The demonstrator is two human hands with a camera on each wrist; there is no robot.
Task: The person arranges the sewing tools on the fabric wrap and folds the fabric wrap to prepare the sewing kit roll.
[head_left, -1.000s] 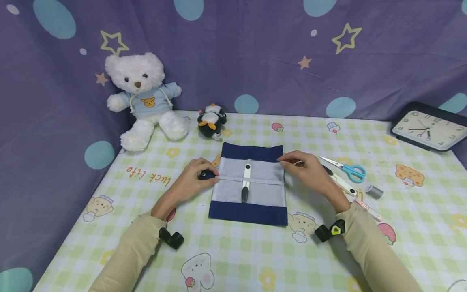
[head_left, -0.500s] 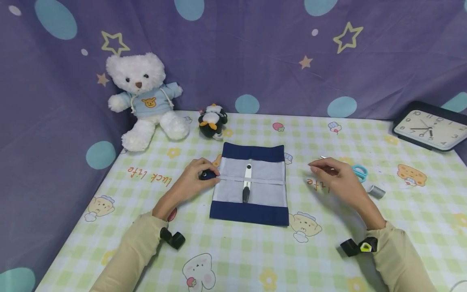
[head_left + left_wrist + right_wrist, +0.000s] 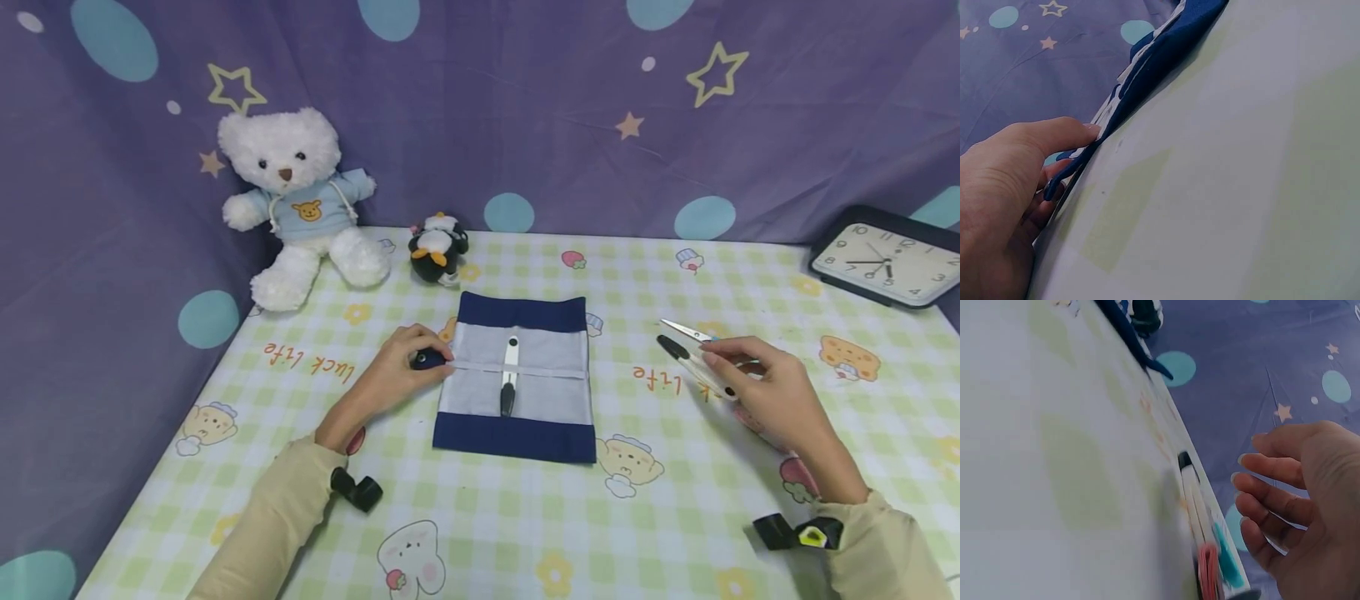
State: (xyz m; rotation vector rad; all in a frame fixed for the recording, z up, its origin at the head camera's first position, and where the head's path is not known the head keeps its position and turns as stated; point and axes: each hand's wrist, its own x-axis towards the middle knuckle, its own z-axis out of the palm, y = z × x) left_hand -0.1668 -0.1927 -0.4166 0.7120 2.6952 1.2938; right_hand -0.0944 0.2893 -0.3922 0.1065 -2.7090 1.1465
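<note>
A navy cloth pouch (image 3: 513, 442) with a pale grey lining lies unfolded on the table. A light band crosses its middle, and white snips with a black cap (image 3: 510, 367) lie along the lining under that band. At the pouch's left edge, beside a snap tab (image 3: 428, 358), my left hand (image 3: 401, 367) pinches the cloth between thumb and fingers. My right hand (image 3: 772, 387) hovers over the tools on the right, fingers loosely bent and holding nothing. Below it are a second capped pair of snips (image 3: 678, 351), scissors (image 3: 684, 329) and a pink item (image 3: 1208, 572), partly hidden.
A white teddy bear (image 3: 285, 200) sits at the back left, with a penguin plush (image 3: 437, 250) beside it. The black-framed clock (image 3: 888, 260) stands at the back right. A checked cloth (image 3: 315, 533) covers the table; a purple curtain (image 3: 555, 108) hangs behind.
My right hand has left the pouch's right edge and moved right to above the tools, now covering the grey spool and the scissors' handles. My left hand has stayed at the pouch's edge.
</note>
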